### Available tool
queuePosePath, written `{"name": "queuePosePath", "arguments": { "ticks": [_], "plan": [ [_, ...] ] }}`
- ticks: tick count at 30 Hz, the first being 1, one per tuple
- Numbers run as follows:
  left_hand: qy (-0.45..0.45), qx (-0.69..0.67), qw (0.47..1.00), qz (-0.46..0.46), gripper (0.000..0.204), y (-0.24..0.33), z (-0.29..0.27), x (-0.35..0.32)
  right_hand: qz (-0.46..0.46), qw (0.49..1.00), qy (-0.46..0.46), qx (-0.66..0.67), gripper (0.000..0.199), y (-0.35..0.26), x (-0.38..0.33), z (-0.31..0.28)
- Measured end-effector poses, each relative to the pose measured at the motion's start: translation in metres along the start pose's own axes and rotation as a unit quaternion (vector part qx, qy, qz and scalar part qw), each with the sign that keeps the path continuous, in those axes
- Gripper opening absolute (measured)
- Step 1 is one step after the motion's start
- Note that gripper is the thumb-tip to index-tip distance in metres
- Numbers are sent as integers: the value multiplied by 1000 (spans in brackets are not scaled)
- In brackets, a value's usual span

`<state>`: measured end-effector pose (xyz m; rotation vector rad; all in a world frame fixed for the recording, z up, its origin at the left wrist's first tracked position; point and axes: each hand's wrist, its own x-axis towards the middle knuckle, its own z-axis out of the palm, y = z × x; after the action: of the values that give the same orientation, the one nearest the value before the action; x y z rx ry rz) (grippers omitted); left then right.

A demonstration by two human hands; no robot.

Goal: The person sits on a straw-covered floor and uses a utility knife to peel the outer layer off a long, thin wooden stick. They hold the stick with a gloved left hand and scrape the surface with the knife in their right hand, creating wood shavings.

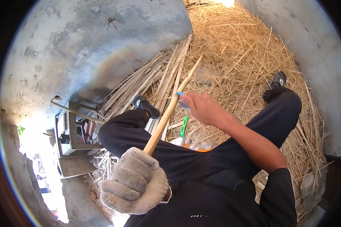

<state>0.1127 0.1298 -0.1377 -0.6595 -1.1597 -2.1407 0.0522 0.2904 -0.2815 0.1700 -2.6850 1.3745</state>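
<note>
My left hand (134, 183), in a knitted grey-white work glove, is closed around the lower end of a long, peeled wooden stick (163, 120). The stick slants away from me to the upper right and thins toward its far tip. My bare right hand (204, 108) is closed on a small object with a blue end (179, 93), pressed against or just beside the stick's middle. Part of that object looks clear or greyish; the fingers hide the rest, and its kind cannot be made out. Between my legs lies a green-handled tool (183, 126), possibly a cutter.
Loose straw-like shavings (238, 45) cover the floor ahead and to the right. Long split wooden strips (140, 81) lean by the grey wall (83, 45) on the left. A wooden stool-like frame (77, 130) with things inside stands beside my left knee. Another wall (310, 41) rises at right.
</note>
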Motion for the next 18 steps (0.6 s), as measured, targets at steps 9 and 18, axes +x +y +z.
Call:
{"name": "queuePosePath", "arguments": {
  "ticks": [9, 18],
  "plan": [
    [147, -19, 989, 10, 46, 0, -2, 5, -31, 999, -28, 22, 46, 1, 6, 16],
    [65, -41, 997, -20, 46, 3, -24, 8, 68, 993, -54, -81, 54, -6, 24, 9]
  ]
}}
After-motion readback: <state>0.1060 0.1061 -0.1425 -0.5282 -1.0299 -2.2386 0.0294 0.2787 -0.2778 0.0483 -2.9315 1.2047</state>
